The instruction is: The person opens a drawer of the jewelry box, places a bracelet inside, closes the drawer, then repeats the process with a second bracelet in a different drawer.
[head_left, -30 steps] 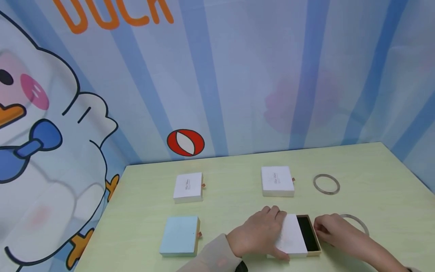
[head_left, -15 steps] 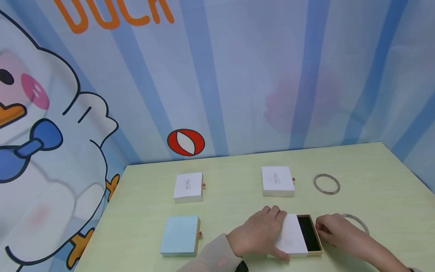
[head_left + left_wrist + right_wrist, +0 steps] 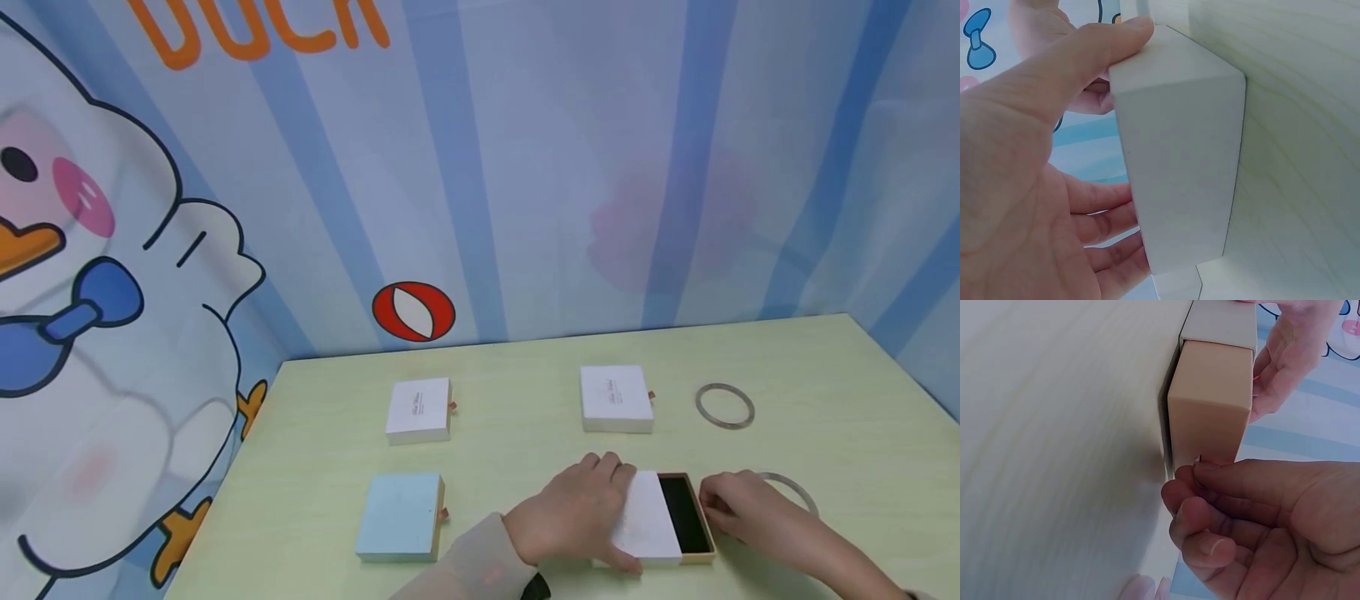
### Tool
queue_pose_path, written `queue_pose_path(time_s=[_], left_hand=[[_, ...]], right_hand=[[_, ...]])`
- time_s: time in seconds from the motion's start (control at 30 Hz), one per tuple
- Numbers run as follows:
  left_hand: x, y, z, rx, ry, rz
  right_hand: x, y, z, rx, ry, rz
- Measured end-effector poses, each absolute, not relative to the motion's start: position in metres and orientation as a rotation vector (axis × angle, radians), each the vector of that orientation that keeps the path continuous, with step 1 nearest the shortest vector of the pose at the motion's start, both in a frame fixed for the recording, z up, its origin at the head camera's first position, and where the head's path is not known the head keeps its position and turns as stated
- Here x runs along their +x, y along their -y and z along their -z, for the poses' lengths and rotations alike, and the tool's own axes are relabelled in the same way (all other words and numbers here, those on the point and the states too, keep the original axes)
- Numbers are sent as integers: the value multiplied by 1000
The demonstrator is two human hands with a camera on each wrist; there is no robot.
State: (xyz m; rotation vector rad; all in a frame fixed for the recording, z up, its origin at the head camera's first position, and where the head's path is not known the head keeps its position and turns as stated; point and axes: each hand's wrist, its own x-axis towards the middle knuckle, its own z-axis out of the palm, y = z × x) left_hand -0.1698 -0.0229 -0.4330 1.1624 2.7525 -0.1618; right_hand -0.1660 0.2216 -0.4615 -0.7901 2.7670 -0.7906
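A white slide-out gift box lies at the front of the table, its outer sleeve (image 3: 648, 525) drawn partly off a tan drawer (image 3: 1210, 375) with a black inside. My left hand (image 3: 570, 512) holds the sleeve from its left end, thumb on the near side and fingers on the far side. At the drawer's right end, my right hand (image 3: 757, 508) pinches the small pull tab (image 3: 1198, 460) between thumb and forefinger; its other fingers are curled. Partly hidden behind the right hand, a silvery bangle (image 3: 801, 489) rests on the table.
Two closed white boxes with ribbon tabs, one left (image 3: 418, 410) and one right (image 3: 617, 398), stand in the back row. A light blue box (image 3: 399, 517) sits front left. Another bangle (image 3: 699, 406) lies at the back right. A printed backdrop (image 3: 555, 167) rises behind the table (image 3: 517, 417).
The drawer has slid slightly farther right out of its sleeve, together with my right hand. My left hand keeps its place on the sleeve. The head view has shifted a little.
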Motion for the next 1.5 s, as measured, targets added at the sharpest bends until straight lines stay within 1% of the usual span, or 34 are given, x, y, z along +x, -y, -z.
queue_pose_path(time_s=[0.67, 1.13, 1.37, 1.5], left_hand=[[-168, 24, 434, 1183, -2769, 172], [-169, 24, 434, 1170, -2761, 163], [-169, 24, 434, 1175, -2757, 163], [-169, 24, 435, 1170, -2752, 151]], right_hand=[[-167, -223, 459, -724, -2749, 769], [-166, -224, 458, -754, -2804, 729], [-165, -225, 457, -670, -2806, 707], [-164, -227, 458, -666, -2815, 701]])
